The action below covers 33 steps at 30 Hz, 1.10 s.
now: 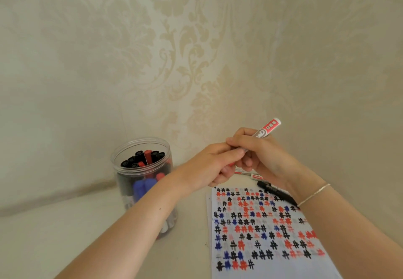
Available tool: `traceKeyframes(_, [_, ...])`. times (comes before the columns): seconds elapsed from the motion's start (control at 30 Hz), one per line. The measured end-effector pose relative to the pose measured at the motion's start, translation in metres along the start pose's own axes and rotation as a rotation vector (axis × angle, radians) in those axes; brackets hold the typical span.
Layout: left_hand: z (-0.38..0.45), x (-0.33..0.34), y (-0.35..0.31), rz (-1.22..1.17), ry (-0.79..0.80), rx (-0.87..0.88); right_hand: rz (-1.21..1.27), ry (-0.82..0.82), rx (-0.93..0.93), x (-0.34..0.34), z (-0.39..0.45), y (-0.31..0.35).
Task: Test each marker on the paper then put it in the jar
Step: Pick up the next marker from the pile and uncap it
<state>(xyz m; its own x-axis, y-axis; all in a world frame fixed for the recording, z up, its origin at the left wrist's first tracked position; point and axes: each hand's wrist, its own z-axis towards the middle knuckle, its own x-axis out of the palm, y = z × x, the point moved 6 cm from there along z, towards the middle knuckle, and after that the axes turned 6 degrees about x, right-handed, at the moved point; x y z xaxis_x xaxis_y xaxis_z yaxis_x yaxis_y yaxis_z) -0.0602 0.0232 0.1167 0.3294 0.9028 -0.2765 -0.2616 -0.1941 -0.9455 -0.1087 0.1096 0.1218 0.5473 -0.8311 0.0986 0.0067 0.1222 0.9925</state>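
Observation:
My right hand (261, 158) grips a red-labelled marker (267, 128) by its barrel, its rear end pointing up and to the right. My left hand (214, 165) curls round the marker's lower end, where a bit of red cap shows between the fingers. Both hands hover above the top edge of the white paper (268, 265), which is covered with black, red and blue hash marks. A clear plastic jar (141, 147) stands to the left, holding several black, red and blue markers.
A black marker (275, 191) lies on the paper's upper right corner, partly under my right wrist. Other red-labelled markers (256, 176) lie on the white table beyond the paper. A patterned wall stands close behind.

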Motion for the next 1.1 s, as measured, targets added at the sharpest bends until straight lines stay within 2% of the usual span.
traceKeyframes(0.1, [-0.003,0.008,0.007,-0.095,0.033,-0.003,0.010,0.031,0.026,-0.004,-0.008,-0.002])
traceKeyframes(0.2, [-0.006,0.010,0.023,0.153,0.021,-0.018,0.047,-0.068,0.014,-0.018,-0.021,-0.006])
traceKeyframes(0.3, [-0.007,0.002,0.042,0.426,-0.159,-0.041,0.114,-0.317,-0.005,-0.044,-0.044,-0.019])
traceKeyframes(0.37, [-0.005,-0.002,0.058,0.562,-0.303,-0.004,0.060,-0.370,0.045,-0.049,-0.061,-0.037])
traceKeyframes(0.43, [-0.003,0.002,0.079,0.680,-0.336,-0.019,-0.074,-0.404,0.119,-0.048,-0.075,-0.059])
traceKeyframes(0.53, [-0.002,0.020,0.106,0.844,-0.243,-0.046,-0.212,-0.501,0.210,-0.042,-0.092,-0.091])
traceKeyframes(0.73, [-0.001,0.041,0.124,1.083,-0.013,0.026,-0.335,-0.706,0.241,-0.039,-0.106,-0.128])
traceKeyframes(0.9, [-0.002,0.039,0.128,1.044,0.118,-0.062,-0.385,-0.773,0.248,-0.041,-0.108,-0.131])
traceKeyframes(1.1, [-0.003,0.041,0.127,1.065,0.119,-0.056,-0.472,-0.764,0.221,-0.038,-0.108,-0.131])
